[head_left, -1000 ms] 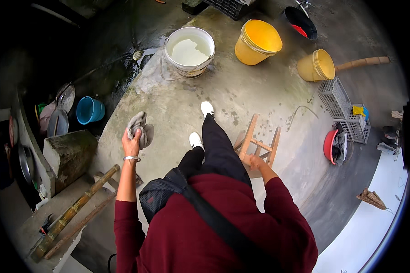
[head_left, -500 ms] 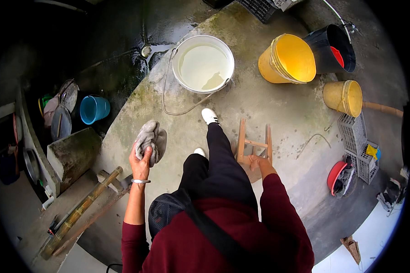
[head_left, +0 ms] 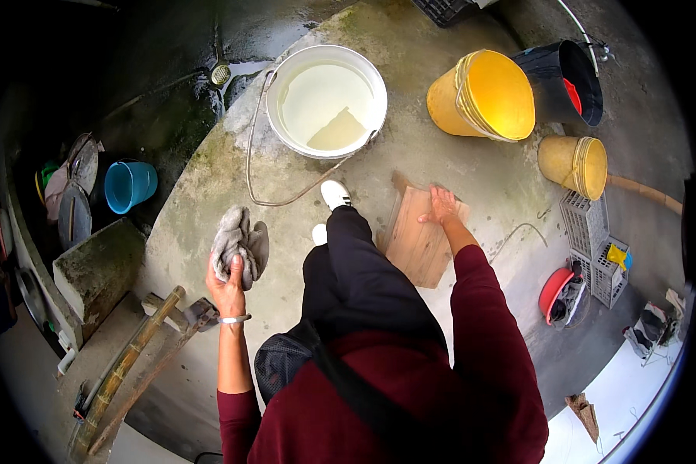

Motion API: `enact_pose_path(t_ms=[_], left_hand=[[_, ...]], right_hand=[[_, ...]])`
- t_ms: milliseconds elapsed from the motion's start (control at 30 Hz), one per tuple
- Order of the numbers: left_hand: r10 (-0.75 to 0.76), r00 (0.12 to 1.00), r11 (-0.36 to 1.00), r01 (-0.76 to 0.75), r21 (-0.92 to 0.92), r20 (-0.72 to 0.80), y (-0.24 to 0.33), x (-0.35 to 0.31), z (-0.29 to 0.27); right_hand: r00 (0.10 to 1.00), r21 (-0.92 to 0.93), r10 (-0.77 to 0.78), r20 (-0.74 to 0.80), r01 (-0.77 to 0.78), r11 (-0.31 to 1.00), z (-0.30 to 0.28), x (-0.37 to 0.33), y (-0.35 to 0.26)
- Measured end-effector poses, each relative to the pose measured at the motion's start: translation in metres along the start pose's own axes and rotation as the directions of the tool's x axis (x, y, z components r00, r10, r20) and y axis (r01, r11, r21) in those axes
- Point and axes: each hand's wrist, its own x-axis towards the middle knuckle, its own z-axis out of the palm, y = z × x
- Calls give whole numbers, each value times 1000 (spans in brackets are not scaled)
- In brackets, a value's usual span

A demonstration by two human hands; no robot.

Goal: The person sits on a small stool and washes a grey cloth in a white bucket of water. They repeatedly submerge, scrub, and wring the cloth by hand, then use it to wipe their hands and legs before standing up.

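Note:
My left hand (head_left: 226,288) is closed around a bunched grey rag (head_left: 232,241), held up at the left of my legs. A darker grey, rounded patch shows at the rag's right side; I cannot tell whether it belongs to the rag. On the right, my right hand (head_left: 441,207) grips the far end of a wooden stool (head_left: 417,241), its thumb spread across the flat seat board. The stool's legs are mostly hidden under the board. Ahead of my feet stands a large white bucket (head_left: 329,58) of pale liquid, its wire handle (head_left: 249,166) hanging down on the near left.
A large yellow bucket (head_left: 448,100), a black bucket (head_left: 545,85) and a smaller yellow bucket (head_left: 561,161) stand to the right. Nearby are grey crates (head_left: 584,224) and a red basin (head_left: 551,298). Leftward are a blue bucket (head_left: 130,187), a concrete block (head_left: 100,263) and a bamboo pole (head_left: 131,356).
The stool has turned so its seat board faces up instead of its legs. My right hand has moved forward with it. My left hand still holds the rag, slightly farther left.

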Motion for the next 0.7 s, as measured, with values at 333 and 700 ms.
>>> enact_pose_path(t_ms=[333,700], left_hand=[[102,941,984,-143,-106,-321,-34,8,-2],[260,780,924,-372,-88,-569,-49,-25,29]], right_hand=[[988,-205,126,93,-104,973,-4,17,-15],[995,-135,-57,-82,46,990,37,53,44]])
